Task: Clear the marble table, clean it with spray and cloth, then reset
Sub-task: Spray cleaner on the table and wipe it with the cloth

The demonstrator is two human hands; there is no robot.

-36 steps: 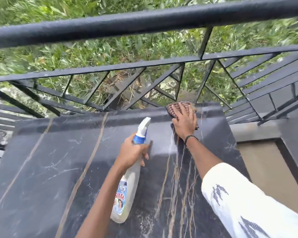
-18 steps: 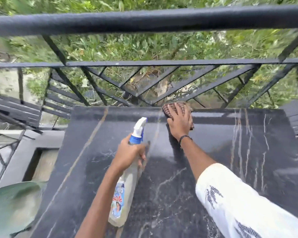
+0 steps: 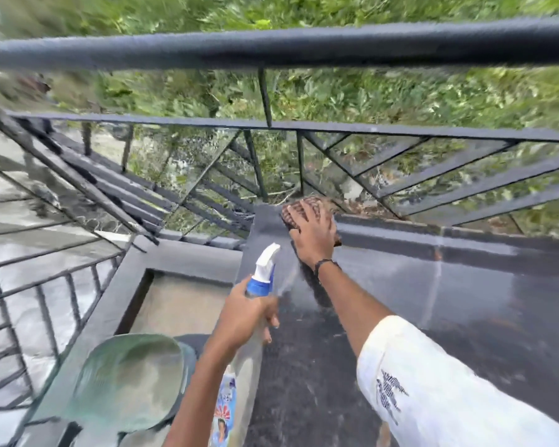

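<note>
The black marble table [image 3: 433, 311] fills the right half of the view. My right hand [image 3: 313, 235] presses a brown checked cloth [image 3: 307, 204] flat against the table's far left corner. My left hand [image 3: 246, 314] grips a spray bottle [image 3: 263, 269] by its neck, the white nozzle and blue collar pointing up and away over the table's left edge. The bottle's pale body with its printed label hangs down below my fist. The picture is blurred by motion.
A black metal railing [image 3: 304, 50] runs along the far side, with green bushes beyond it. To the left of the table lie a recessed planter box [image 3: 188, 301] and a big green leaf [image 3: 133, 382]. More railing stands at far left.
The cloth and my right hand have slid left along the table's far edge, from right of the middle to the left corner. The view has swung left with them. My left hand keeps the bottle.
</note>
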